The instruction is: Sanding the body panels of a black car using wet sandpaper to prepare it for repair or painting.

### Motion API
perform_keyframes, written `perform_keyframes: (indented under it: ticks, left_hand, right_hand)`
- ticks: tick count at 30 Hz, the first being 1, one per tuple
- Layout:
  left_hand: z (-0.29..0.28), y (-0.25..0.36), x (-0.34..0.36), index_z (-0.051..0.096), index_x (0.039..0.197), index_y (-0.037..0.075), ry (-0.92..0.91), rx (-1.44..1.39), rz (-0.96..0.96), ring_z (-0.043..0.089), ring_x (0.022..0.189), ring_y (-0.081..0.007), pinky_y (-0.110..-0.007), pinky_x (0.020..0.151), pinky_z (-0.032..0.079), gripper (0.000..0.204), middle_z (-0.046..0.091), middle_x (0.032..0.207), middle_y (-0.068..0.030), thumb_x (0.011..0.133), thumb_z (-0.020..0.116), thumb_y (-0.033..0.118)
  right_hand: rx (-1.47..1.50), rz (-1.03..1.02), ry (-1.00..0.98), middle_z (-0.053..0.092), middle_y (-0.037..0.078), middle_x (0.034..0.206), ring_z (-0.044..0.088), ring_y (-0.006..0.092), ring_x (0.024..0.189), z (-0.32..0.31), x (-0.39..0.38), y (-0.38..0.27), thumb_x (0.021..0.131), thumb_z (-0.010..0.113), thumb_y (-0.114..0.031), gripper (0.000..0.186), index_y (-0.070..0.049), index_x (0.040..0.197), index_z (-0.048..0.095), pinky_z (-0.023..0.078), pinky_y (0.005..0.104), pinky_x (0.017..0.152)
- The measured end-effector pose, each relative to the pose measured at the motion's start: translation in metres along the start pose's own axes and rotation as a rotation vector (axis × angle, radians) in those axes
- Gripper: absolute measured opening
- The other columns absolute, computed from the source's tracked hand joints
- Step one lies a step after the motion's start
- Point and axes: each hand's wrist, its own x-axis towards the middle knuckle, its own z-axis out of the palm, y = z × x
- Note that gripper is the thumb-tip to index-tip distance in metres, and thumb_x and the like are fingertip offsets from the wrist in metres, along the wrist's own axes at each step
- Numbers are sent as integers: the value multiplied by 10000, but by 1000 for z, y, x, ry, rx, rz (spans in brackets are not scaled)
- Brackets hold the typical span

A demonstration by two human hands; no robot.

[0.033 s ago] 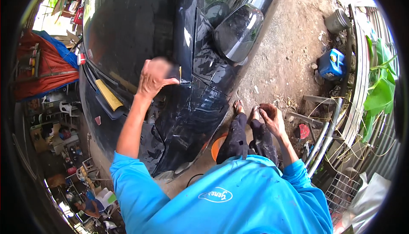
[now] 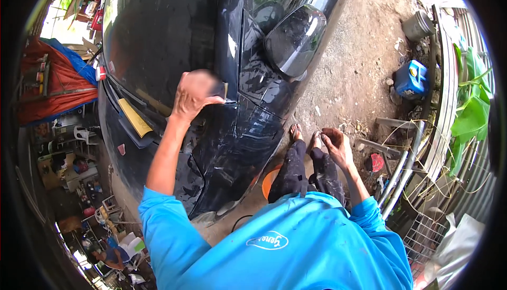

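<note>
My left hand (image 2: 195,95) presses at the lower corner of a black car's windshield (image 2: 163,31), beside the pillar (image 2: 229,41). Its fingers are closed on a small dark, tan-edged piece of what looks like sandpaper (image 2: 226,90); a blur hides the fingertips. A yellow-and-dark sheet, also like sandpaper (image 2: 135,118), lies near the wiper on the left. Off the car, my right hand (image 2: 338,147) hangs above the ground near my feet, fingers loosely curled and nothing visible in it. The scuffed black fender (image 2: 232,152) lies between me and the glass.
The side mirror (image 2: 298,41) juts out at the right of the car. An orange bucket (image 2: 270,183) sits by my legs. On the dirt ground at right are a blue jug (image 2: 412,80), a grey bucket (image 2: 419,26) and metal pipes (image 2: 404,168). Cluttered shelves fill the far left.
My left hand has shifted slightly to the right with the piece it holds. The right hand stays where it was.
</note>
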Motion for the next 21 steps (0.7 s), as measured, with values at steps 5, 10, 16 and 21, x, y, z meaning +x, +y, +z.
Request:
perform_keyframes:
  ticks: [5, 10, 16, 21]
  left_hand:
    - [16, 18, 21, 532, 863, 125, -23, 18, 125, 562, 825, -213, -363, 782, 437, 534, 494, 835, -40, 706, 701, 606]
    - [22, -5, 18, 542, 864, 106, 104, -70, 52, 557, 816, -220, -369, 773, 429, 575, 485, 825, -49, 707, 699, 636]
    - [12, -32, 81, 558, 881, 71, 266, -106, -129, 593, 821, -274, -405, 737, 418, 601, 576, 857, -71, 697, 743, 613]
    - [40, -4, -5, 552, 831, 75, 170, -198, -180, 595, 801, -256, -390, 750, 429, 632, 566, 813, -65, 676, 744, 657]
  right_hand:
    - [-99, -10, -127, 725, 103, 975, 670, 149, 883, 17, -4, -30, 954, 674, -159, 257, 21, 1138, 665, 541, 309, 796]
    - [-144, -11, -114, 728, 129, 978, 681, 157, 876, 17, 3, -19, 951, 681, -176, 273, 23, 1138, 663, 548, 305, 786]
    - [-152, 22, -150, 730, 158, 1031, 699, 179, 934, 25, 4, -27, 943, 688, -169, 294, 38, 1149, 652, 556, 318, 851]
    - [-115, 21, -79, 732, 141, 1043, 703, 197, 962, 18, 9, -22, 945, 685, -160, 294, 34, 1164, 652, 550, 320, 869]
